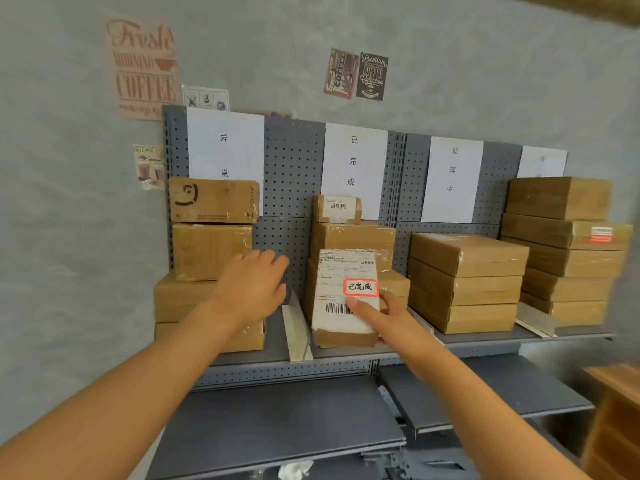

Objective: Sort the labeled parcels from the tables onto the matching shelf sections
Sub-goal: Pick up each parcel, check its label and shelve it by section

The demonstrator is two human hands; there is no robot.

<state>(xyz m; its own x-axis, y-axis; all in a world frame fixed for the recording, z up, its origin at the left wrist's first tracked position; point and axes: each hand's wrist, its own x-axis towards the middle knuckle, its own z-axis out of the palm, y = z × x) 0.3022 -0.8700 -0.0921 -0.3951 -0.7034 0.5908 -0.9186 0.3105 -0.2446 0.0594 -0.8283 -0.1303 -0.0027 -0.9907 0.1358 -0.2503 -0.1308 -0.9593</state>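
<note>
Head view shows the right hand (388, 317) holding a parcel (344, 299) at the front of the second shelf section, at about five o'clock from frame centre. Its thumb lies across the label face near the barcode, with the fingers curled round the right edge. The parcel stands tilted, label toward the camera, its lower end at the shelf (485, 341) lip. A red-bordered sticker (360, 286) on it reads 已完成, the same characters as the sign (353, 161) on the pegboard above this section, so it looks to be going where its label says, in front of the stack (353, 237) already there. A divider (296, 330) at seven o'clock from the parcel separates this section from the left one, whose boxes (211, 251) sit under a different sign.

The left hand (252, 285) reaches forward at nine o'clock from the parcel, fingers straight and spread, holding nothing, hovering before the left boxes and apart from the parcel. Both forearms stretch forward from the bottom of the frame.
</note>
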